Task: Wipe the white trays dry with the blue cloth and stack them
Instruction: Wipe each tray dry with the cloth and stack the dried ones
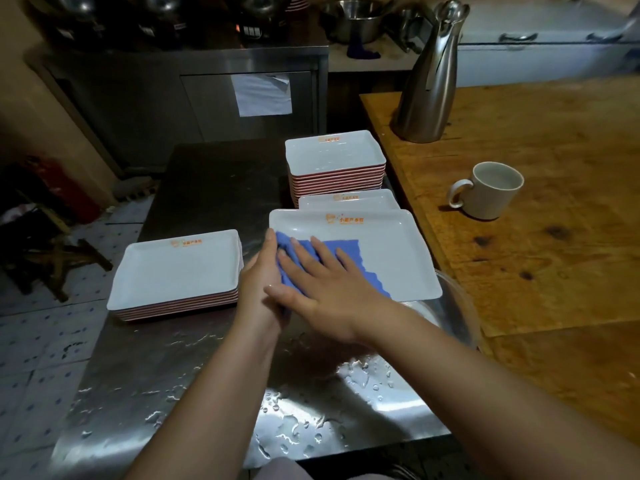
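Pressing down on a blue cloth (341,258), the right hand (323,285) is laid flat with its fingers straight and spread, and the cloth is spread over the left part of a white tray (384,247). This tray is gripped at its left rim by the left hand (261,271), whose fingers are curled around the rim and a bunched part of the cloth. The tray is held slightly above a steel bench (194,368), near the bench's right edge, and an orange logo is printed along its far rim. Behind it, a low stack of trays (348,199) is partly hidden, and further back, towards the far right corner of the bench, a taller stack of trays (336,157) with red-lined edges is seen. Another stack of white trays (176,271) is set near the left edge of the bench. Water droplets are scattered across the near part of the bench. A metal bowl (457,306) is partly seen under the held tray at the right edge. On a wooden table (554,237) just beside the bench, a white mug (491,190) and a steel jug (429,74) are stood well apart.
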